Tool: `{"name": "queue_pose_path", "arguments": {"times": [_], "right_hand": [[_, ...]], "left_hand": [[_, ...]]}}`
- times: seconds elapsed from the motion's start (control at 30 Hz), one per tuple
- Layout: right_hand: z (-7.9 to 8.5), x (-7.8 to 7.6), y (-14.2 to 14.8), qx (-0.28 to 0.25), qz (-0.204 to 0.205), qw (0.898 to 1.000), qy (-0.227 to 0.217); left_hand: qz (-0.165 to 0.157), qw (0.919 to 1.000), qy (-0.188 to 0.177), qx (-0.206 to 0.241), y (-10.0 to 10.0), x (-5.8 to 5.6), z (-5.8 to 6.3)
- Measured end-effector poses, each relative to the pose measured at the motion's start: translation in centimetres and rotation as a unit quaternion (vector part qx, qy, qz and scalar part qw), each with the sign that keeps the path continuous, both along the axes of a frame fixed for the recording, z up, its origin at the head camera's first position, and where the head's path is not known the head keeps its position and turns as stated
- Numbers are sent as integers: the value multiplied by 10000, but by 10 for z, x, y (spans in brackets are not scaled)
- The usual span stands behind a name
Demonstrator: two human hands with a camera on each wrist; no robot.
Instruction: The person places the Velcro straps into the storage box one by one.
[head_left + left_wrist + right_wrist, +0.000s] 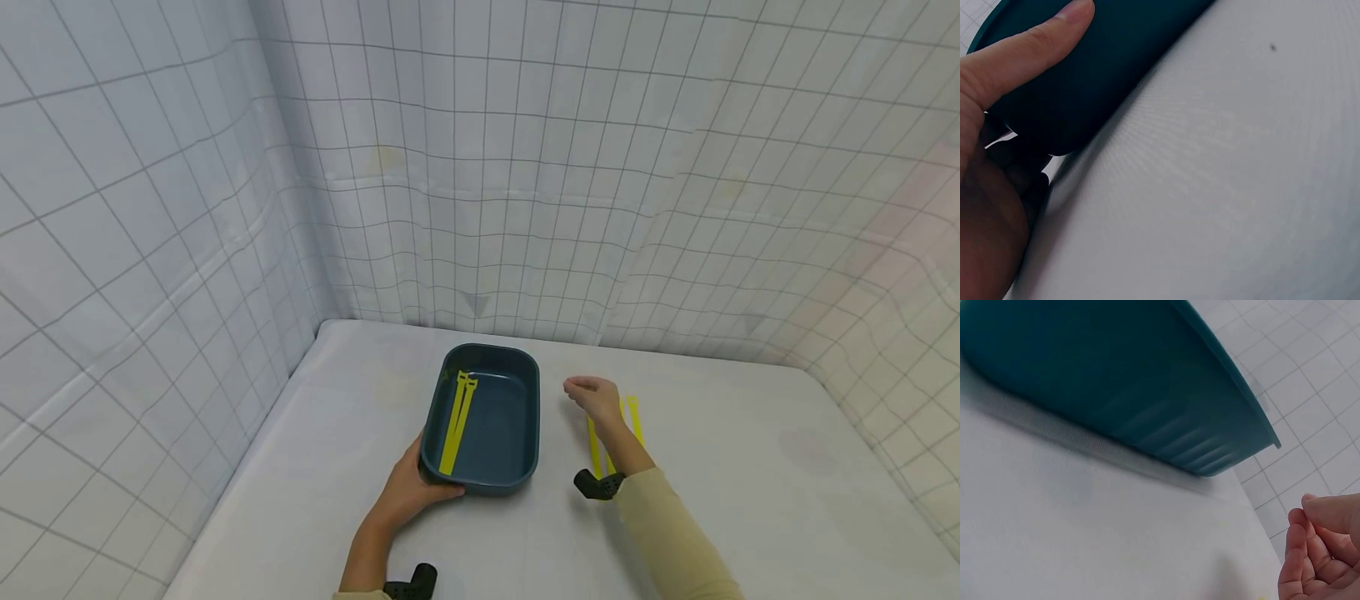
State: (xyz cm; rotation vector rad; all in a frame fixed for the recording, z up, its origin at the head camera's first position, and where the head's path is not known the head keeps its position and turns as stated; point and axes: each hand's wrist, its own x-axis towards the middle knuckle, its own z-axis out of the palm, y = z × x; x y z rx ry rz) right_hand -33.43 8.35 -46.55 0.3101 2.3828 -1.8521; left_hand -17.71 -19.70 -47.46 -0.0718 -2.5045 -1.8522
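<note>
A dark teal plastic bin (504,421) sits on the white table. Two yellow slotted-head cable straps (459,425) lie side by side lengthwise along its left half. My left hand (408,492) holds the bin's near left corner; in the left wrist view its thumb (1054,37) lies along the outer wall and the other fingers are beneath the corner. To the right of the bin, my right hand (597,402) is above the table, thumb and fingertips together and nothing visible between them. More yellow straps (634,417) lie under and beside that hand, partly hidden by it and the wrist.
White gridded curtains (480,192) enclose the table at the back and both sides. The white tabletop (735,467) extends to the right of the straps. A black wrist camera (596,485) is on the right wrist, another (412,583) on the left.
</note>
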Motion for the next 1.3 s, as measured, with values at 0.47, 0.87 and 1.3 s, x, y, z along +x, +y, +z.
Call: {"name": "queue_pose_path", "arguments": {"times": [0.47,0.87,1.3], "right_hand": [[-14,0,9,220,-166,9996,-105],[-22,1,20,195,-269,9994,-120],[-22,6,28,600,-427,9969,262]], "left_hand": [[88,9998,173,-31,-7,-13,-41],[-14,9998,177,42,-1,-2,-5],[-30,9999,153,5,0,1,0]]}}
